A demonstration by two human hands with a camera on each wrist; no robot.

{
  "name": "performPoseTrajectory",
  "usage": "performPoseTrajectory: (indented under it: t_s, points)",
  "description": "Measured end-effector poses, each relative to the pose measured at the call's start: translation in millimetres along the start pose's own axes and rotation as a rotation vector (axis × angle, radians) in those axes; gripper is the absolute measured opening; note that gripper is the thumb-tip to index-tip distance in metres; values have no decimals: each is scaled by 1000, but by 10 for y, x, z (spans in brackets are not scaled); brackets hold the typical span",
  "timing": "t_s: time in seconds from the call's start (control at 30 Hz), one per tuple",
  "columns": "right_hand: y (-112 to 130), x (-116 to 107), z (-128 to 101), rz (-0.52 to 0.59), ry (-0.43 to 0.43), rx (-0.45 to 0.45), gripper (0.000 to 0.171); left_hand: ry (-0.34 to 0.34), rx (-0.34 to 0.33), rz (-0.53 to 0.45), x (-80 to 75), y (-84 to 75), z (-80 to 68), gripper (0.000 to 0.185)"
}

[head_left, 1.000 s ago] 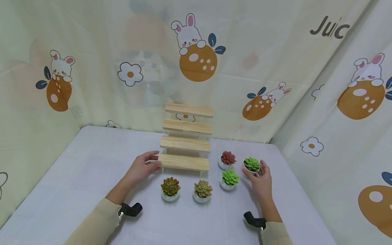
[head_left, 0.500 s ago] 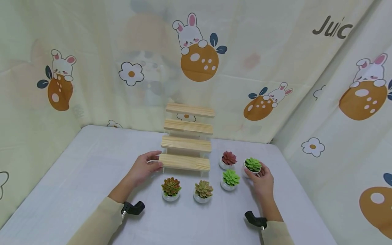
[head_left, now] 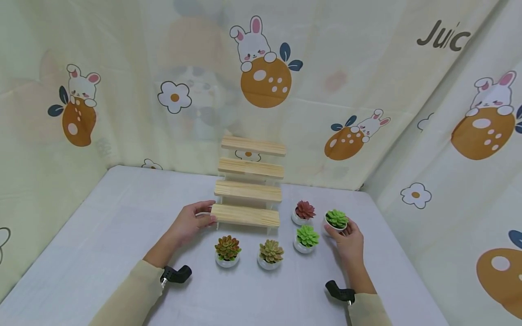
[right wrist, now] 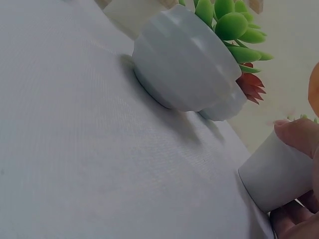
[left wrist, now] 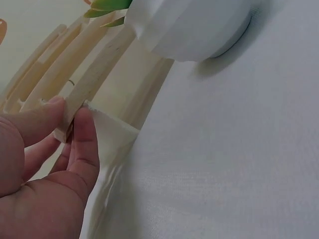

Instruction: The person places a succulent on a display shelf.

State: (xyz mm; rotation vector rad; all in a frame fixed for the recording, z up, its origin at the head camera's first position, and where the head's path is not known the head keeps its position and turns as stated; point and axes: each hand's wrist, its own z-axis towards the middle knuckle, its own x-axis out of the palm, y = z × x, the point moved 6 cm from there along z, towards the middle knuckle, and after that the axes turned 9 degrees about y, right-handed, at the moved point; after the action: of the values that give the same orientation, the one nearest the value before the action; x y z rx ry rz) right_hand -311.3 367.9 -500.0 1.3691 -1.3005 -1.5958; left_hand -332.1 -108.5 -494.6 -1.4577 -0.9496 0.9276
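Note:
My left hand pinches the left end of the lowest wooden step of a tiered display stand; in the left wrist view, thumb and fingers close on the step's end. At the right, my right hand grips a potted green succulent by its white pot. The right wrist view shows that pot at the table surface, thumb near its rim, its plant mostly out of frame. Beside it stand a red succulent and a bright green succulent, both in white pots.
In front of the stand sit a reddish-green succulent and a pale green succulent, each in a white pot. The white-covered table meets printed curtains at the back and sides.
Both hands keep their hold on the stand and the potted succulent, with almost no movement. The head view has shifted very slightly.

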Motion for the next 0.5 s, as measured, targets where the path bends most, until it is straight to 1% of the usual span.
performPoseTrajectory:
  t_s: [0.23, 0.5]
  points:
    - [23, -3, -28, -6, 10, 11, 90, 38, 7, -22, -16, -8, 5, 62]
    - [89, -38, -59, -79, 36, 31, 93, 56, 19, -27, -32, 4, 14, 64]
